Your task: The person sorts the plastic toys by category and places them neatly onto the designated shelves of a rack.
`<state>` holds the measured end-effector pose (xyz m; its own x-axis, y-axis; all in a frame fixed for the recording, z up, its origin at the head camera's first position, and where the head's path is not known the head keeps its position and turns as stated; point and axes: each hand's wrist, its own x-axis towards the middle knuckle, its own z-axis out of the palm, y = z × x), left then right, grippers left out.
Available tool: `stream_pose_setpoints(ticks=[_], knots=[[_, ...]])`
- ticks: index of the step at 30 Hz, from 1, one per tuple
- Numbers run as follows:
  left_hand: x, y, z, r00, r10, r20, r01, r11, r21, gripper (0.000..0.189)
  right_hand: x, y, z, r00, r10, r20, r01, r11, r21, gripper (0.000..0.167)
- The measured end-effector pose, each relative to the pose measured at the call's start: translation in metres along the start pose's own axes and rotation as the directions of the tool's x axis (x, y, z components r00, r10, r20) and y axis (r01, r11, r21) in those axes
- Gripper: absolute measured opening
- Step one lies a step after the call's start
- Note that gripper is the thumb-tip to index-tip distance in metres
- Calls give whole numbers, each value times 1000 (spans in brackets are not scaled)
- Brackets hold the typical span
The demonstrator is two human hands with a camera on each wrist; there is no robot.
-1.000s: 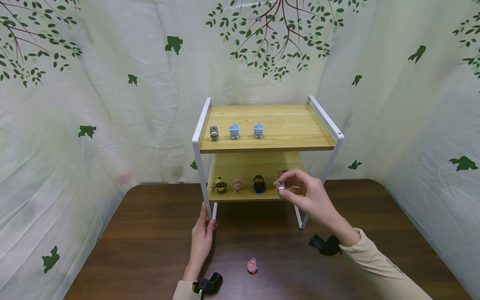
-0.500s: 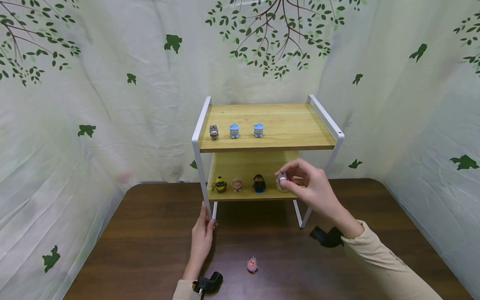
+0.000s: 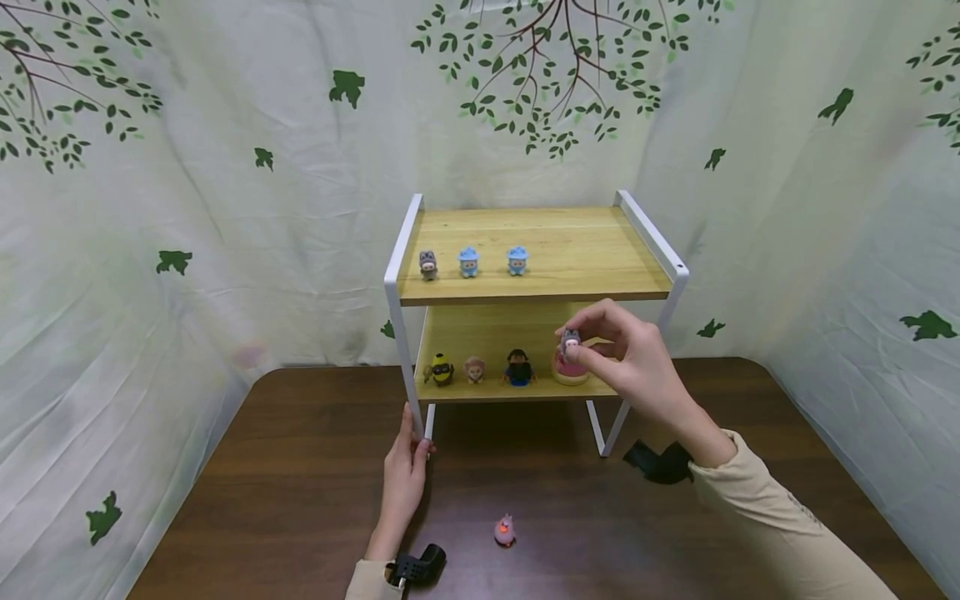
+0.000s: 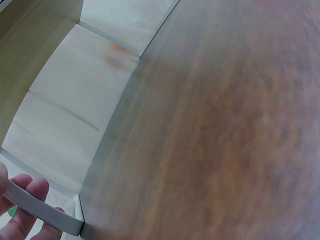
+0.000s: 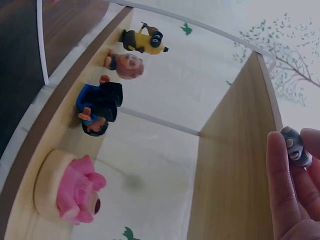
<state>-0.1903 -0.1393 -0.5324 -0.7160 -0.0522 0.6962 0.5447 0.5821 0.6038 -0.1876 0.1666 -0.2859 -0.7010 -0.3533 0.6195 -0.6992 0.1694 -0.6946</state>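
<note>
My right hand [image 3: 645, 362] pinches a small grey figurine [image 3: 570, 340] between thumb and fingertips, just in front of the gap between the two shelf boards. In the right wrist view the grey figurine [image 5: 296, 147] shows near the edge of the upper board. Below it, on the lower board, sits a pink figure on a cream round base [image 5: 80, 192], partly covered by the hand in the head view. My left hand [image 3: 405, 471] holds the white front leg [image 3: 408, 375] of the shelf rack at its left side; fingers [image 4: 37, 189] curl about the bar in the left wrist view.
The upper board [image 3: 585, 242] bears a grey figurine [image 3: 427, 265] and two blue-hatted ones [image 3: 468, 262]. On the lower board stand a yellow figure [image 3: 440, 370], a pinkish-brown one [image 3: 474, 369] and a dark-haired one [image 3: 517, 367]. A pink figurine [image 3: 505, 531] stands on the brown table [image 3: 300, 500].
The right hand has risen and shifted slightly right with the grey figurine, uncovering more of the pink figure on the lower board. The left hand keeps its place on the leg.
</note>
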Motion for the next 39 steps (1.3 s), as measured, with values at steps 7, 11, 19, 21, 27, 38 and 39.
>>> stream_pose_setpoints(ticks=[7, 11, 19, 21, 27, 38, 39], knots=[[0, 0, 0, 1000, -3, -1, 2, 1000, -4, 84, 4, -4, -2, 1000, -4, -6, 4, 1000, 8, 22], [-1, 0, 0, 1000, -3, -1, 3, 1000, -1, 84, 7, -6, -3, 1000, 6, -11, -6, 1000, 14, 22], [-1, 0, 0, 1000, -8, -1, 8, 1000, 4, 83, 14, -12, -6, 1000, -5, -23, 5, 1000, 19, 22], [-1, 0, 0, 1000, -9, -1, 9, 1000, 6, 83, 17, -14, -7, 1000, -12, -26, 12, 1000, 19, 21], [-1, 1, 0, 1000, -13, -1, 13, 1000, 9, 82, 24, -19, -7, 999, -37, -36, 37, 999, 20, 19], [0, 1, 0, 1000, -4, -4, 4, 1000, 10, 81, 34, -22, -13, 996, -39, -81, 41, 999, 18, 21], [0, 1, 0, 1000, -3, -3, 3, 1000, 11, 81, 35, -22, -13, 996, -43, -84, 45, 999, 22, 20]])
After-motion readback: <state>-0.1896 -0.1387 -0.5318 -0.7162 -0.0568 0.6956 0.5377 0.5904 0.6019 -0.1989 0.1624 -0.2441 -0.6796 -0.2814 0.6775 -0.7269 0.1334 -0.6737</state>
